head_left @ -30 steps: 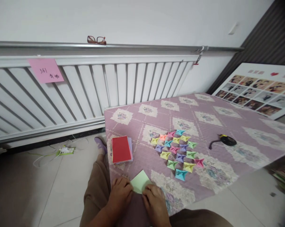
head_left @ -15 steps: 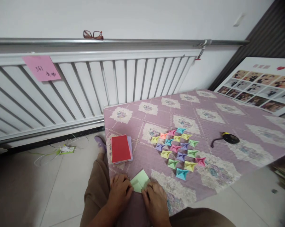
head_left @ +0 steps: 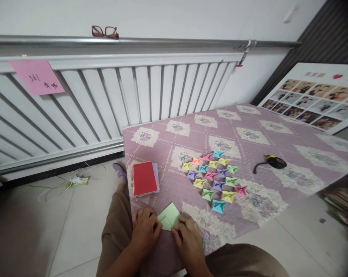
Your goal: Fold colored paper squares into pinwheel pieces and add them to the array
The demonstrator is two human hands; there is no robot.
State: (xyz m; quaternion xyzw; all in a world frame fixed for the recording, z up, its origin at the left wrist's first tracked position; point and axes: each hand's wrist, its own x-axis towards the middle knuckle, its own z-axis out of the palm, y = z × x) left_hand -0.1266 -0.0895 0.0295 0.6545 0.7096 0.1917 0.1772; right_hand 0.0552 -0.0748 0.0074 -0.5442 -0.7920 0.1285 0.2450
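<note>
A light green sheet of origami paper (head_left: 169,214), folded to a small diamond with crease lines, lies at the near edge of the cloth-covered table. On its left corner press the curled fingers of my left hand (head_left: 145,229). Thumb and fingers of my right hand (head_left: 189,237) pinch the lower right corner; the fingertips partly hide it. Ahead and to the right, several small folded paper shapes (head_left: 211,176) in yellow, pink, blue, green and purple stand in rows. A stack of coloured paper (head_left: 145,178), red on top, rests beyond my left hand.
The purple patterned tablecloth (head_left: 164,152) covers the table. A black object with a cord (head_left: 276,161) lies at its right. Behind stand a white radiator (head_left: 153,92) with a pink note (head_left: 37,77), and glasses (head_left: 105,32) on a pipe. A power strip (head_left: 78,181) lies on the floor.
The view has shifted a little, so the table things sit slightly further left and higher. Both hands stay at the green paper's corners, with only a slight shift of the right fingers.
</note>
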